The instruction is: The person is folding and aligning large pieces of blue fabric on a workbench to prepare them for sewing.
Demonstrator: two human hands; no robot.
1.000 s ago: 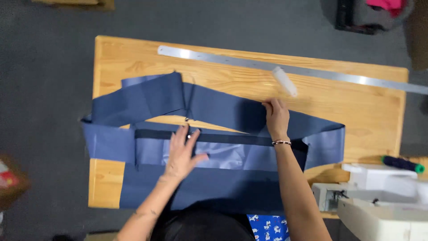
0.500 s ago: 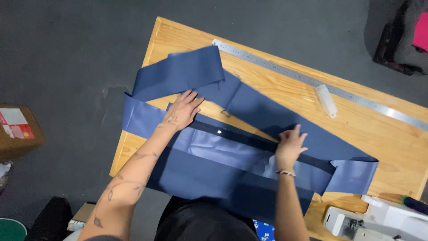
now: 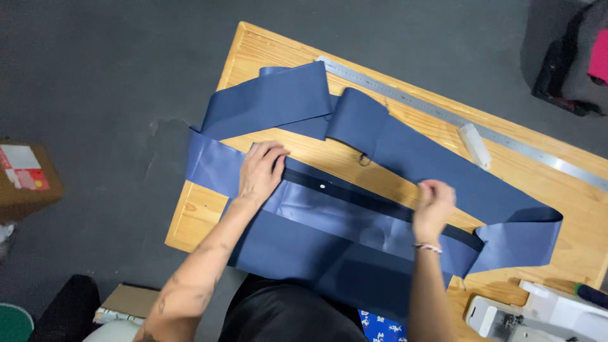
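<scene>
- The left hand lies palm down on the navy fabric, its fingers spread flat and pressing the cloth against the surface near the left edge.
- The right hand is curled at the fabric's upper fold, toward the right end; the fingers look bunched together on the cloth, but the hand is blurred and I cannot tell whether they pinch it.
- The navy fabric lies in long folded bands across the surface, its near part hanging over the near edge toward the person's lap and its left end hanging over the left edge.
- A dark strip with a small pale dot runs along the fabric between the two hands.
- A long metal ruler lies along the far edge.
- A small whitish block rests just beside the ruler.
- A white sewing machine sits at the near right corner.
</scene>
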